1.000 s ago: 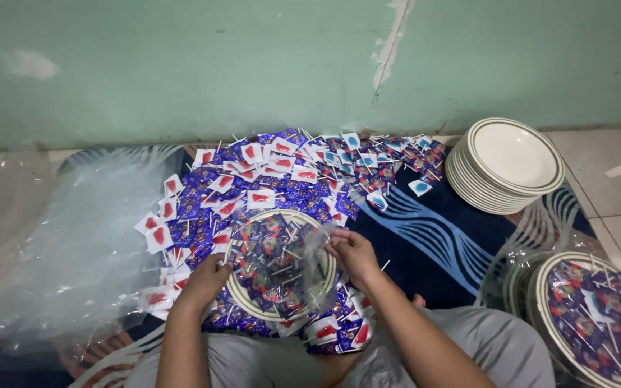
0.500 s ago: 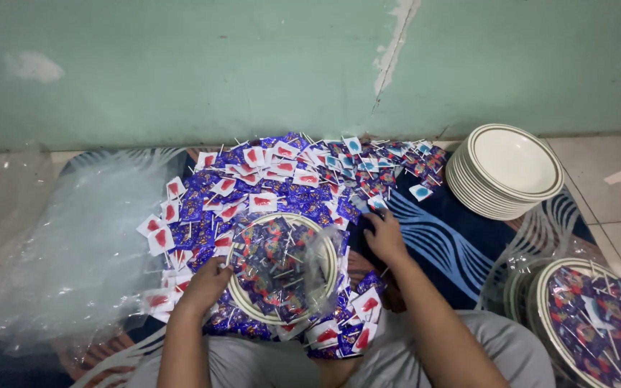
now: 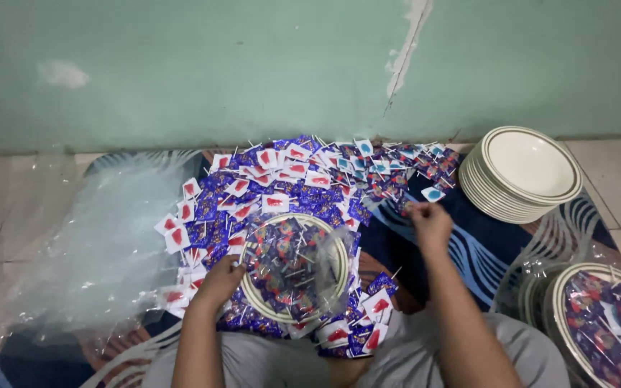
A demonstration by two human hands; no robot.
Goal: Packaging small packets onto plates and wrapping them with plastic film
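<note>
A white plate with a green rim lies in front of me, loaded with wrapped candies inside a clear plastic bag. My left hand grips the plate's left rim through the plastic. My right hand reaches to the right over the dark blue patterned cloth; its fingers pinch a small wrapped candy at the edge of the candy heap. The heap of purple, red and white wrapped candies on sticks spreads across the cloth behind the plate.
A stack of white green-rimmed plates stands at the right by the green wall. A filled, bagged plate sits at the lower right. Clear plastic bags are piled on the left over the tiled floor.
My right hand has left the plate's right rim and moved right and away toward the candies near the plate stack. My left hand stays on the plate.
</note>
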